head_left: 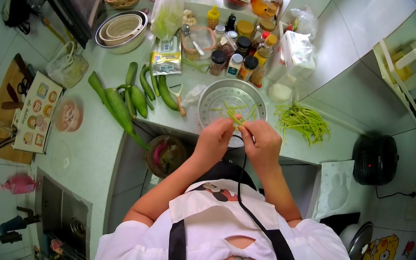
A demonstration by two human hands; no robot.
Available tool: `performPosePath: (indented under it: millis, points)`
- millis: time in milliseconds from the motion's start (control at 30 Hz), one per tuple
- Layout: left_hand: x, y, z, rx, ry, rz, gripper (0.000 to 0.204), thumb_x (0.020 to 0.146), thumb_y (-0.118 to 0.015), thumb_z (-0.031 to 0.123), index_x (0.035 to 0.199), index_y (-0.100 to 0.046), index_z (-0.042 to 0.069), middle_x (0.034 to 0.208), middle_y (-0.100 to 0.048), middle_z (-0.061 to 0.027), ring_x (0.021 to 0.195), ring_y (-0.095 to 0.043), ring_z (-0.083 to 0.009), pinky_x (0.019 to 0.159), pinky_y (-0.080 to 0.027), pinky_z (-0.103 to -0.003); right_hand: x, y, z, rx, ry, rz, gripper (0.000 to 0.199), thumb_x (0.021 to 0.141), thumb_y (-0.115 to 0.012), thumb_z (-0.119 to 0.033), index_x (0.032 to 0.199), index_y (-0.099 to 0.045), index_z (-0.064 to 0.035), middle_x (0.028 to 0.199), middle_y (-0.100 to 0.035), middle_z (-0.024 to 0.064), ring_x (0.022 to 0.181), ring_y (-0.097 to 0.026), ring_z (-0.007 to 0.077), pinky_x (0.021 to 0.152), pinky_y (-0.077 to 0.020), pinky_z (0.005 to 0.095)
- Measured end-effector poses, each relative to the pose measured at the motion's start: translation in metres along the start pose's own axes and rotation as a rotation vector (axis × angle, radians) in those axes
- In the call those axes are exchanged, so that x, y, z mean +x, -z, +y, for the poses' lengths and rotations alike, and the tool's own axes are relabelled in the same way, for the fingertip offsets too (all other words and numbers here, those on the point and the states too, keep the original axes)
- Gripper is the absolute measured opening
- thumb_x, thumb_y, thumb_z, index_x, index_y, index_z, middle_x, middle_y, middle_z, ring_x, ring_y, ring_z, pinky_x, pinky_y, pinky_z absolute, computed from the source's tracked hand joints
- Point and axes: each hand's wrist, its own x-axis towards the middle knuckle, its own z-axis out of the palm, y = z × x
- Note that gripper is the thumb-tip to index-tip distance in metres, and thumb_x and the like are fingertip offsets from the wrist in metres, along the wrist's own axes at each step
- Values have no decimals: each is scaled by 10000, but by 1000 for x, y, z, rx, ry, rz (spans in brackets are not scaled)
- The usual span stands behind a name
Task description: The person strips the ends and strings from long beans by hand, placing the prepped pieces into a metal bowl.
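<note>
Close in front of my body, both hands meet over the near rim of a round metal colander [228,84]. Thin green stalks [230,110] stick up from between my pinched fingers. My left hand [214,139] is closed on them, its fingertips curled together. Beside it, my right hand [263,143] pinches the same stalks between thumb and fingers. A few short green pieces [252,111] lie on the colander's perforated bottom. Right of the colander, a loose pile of long green stalks [303,122] rests on the counter. The exact kind of stalk is hard to tell.
Left of the colander lie a peeler [180,103], cucumbers [165,93] and long green gourds [116,109]. Jars and bottles [244,48] crowd behind it. A bin [166,155] stands below the counter edge. The sink [63,213] is at left, a black cooker [376,159] at right.
</note>
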Motion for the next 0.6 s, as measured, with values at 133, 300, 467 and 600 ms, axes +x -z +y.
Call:
performPosePath:
  millis: [133, 300, 467, 600]
  points:
    - [-13, 4, -2, 95, 324, -128, 321, 820, -603, 66, 1138, -562, 45, 758, -598, -159, 689, -604, -302, 632, -474, -327, 10, 1, 6, 35, -85, 61, 78, 785, -667, -132, 838, -645, -79, 715, -589, 88, 639, -581, 279, 569, -460, 354]
    - [-49, 48, -51, 312, 406, -74, 210, 818, -610, 174, 1014, -635, 102, 888, -651, -149, 825, -621, -334, 715, -495, -404, 7, -13, 49, -17, -199, -10, 136, 834, -613, -169, 917, -655, -71, 814, -636, 111, 701, -608, 309, 619, -476, 378]
    - [-100, 83, -102, 527, 586, -86, 172, 845, -571, 208, 965, -662, 124, 905, -645, -117, 841, -608, -323, 713, -484, -414, -18, -62, 102, -62, -343, -169, 206, 848, -586, -172, 1007, -643, -55, 868, -655, 147, 757, -631, 307, 668, -484, 376]
    - [-133, 94, -132, 655, 611, -109, 162, 837, -580, 206, 959, -659, 135, 877, -635, -105, 815, -609, -331, 692, -485, -422, -38, -67, 115, -37, -512, -175, 244, 851, -585, -172, 1057, -631, -50, 813, -667, 152, 738, -650, 265, 667, -492, 341]
